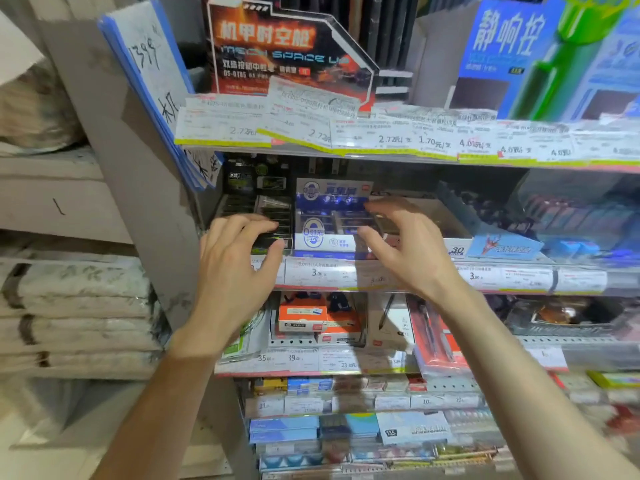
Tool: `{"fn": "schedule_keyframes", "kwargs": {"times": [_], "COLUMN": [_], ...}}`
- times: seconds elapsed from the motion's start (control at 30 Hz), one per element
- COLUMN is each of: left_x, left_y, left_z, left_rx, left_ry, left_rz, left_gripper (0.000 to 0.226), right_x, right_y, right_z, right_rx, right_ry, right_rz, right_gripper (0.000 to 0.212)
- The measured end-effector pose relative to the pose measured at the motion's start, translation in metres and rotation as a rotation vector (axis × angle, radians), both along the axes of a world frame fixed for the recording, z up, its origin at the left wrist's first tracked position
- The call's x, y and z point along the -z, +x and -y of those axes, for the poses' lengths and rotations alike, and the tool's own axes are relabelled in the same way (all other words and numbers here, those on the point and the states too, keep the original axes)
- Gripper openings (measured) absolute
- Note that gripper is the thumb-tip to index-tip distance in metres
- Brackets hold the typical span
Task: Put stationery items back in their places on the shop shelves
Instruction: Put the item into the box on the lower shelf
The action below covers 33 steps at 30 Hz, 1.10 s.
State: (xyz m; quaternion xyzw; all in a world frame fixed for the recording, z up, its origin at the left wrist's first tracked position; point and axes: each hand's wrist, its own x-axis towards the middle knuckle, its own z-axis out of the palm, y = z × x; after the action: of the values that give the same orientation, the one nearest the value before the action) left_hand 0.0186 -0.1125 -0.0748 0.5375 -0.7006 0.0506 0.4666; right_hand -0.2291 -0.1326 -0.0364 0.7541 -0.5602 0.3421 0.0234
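Both forearms reach up from the bottom edge toward the middle shelf point(519, 292). Left hand point(235, 268): fingers loosely curled, tips resting on a dark pen tray point(263, 216), nothing gripped. Right hand point(412, 244): fingers spread and bent, hovering at the shelf; contact unclear through blur, nothing held. Blue-and-white pen display box point(329, 220): upright header card, rows of pens below, white front panel with blue oval logo. It sits between the two hands, just right of the left fingertips, just left of the right fingertips. Price labels point(320, 273) run directly beneath.
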Motion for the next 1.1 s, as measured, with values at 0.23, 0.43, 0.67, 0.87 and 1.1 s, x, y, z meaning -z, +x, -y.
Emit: {"fn": "schedule_keyframes", "kwargs": {"times": [0.23,0.43,0.67,0.87,1.1], "left_x": [-0.003,0.022,0.088,0.120,0.128], "left_y": [-0.027,-0.063,-0.068,-0.042,0.033], "left_z": [-0.042,-0.087,-0.117,-0.114,-0.096], "left_rx": [-0.022,-0.038,-0.122,-0.090,-0.087], "left_ry": [0.029,0.199,0.482,0.751,0.721], "left_rz": [-0.060,-0.200,-0.348,-0.580,-0.720], "left_gripper": [0.025,0.027,0.026,0.021,0.013], "right_x": [0.026,0.091,0.167,0.189,0.178], "right_y": [-0.020,-0.033,-0.029,-0.016,0.043], "right_z": [-0.059,-0.110,-0.141,-0.136,-0.106], "right_rx": [-0.076,-0.080,0.020,0.098,0.150], "right_ry": [-0.116,0.039,0.519,0.667,0.666], "right_rz": [0.225,0.435,0.627,0.665,0.644], "right_gripper": [0.037,0.036,0.018,0.017,0.020]}}
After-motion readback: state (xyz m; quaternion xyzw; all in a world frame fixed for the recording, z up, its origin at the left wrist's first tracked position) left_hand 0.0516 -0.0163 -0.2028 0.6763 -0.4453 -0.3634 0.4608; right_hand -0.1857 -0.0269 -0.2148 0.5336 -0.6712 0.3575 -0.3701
